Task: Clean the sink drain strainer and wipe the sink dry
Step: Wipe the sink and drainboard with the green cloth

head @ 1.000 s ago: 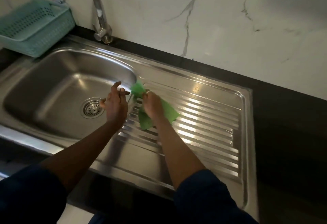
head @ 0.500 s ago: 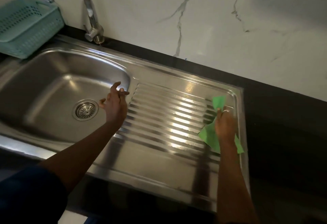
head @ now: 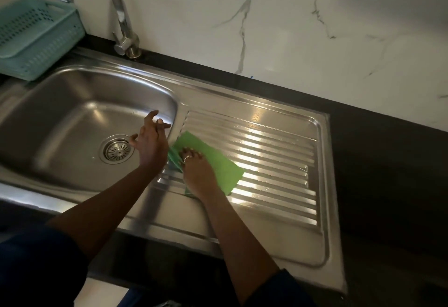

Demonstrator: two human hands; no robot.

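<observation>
1. Green cloth (head: 218, 163) lies spread on the ribbed steel drainboard (head: 278, 151), at its left end just beside the rim of the sink basin (head: 72, 113). The cloth's left edge is bunched up and blurred.
2. The right hand (head: 197, 173) presses down on the cloth from above. Its fingers (head: 191, 155) lie close together and nearly straight on the fabric, not wrapped round it. A ring shows on one finger.
3. The left hand (head: 151, 142) hangs over the right edge of the sink basin with its fingers spread apart and lightly bent, holding nothing. Whether it touches the steel I cannot tell.
4. The drain strainer (head: 117, 149) sits in place in the basin floor, just left of the left hand. It is round, with slots fanning out from a small centre knob.
5. Bright bands of light lie across the ribs to the right of the cloth.
6. A curved chrome tap (head: 121, 18) stands behind the basin, its spout reaching left above a teal perforated basket (head: 36, 40) at the far left corner.
7. A dark counter (head: 388, 185) surrounds the sink, and a white veined wall (head: 291, 28) rises behind it.
8. Dark blue sleeves (head: 36, 270) show at the lower edge.
</observation>
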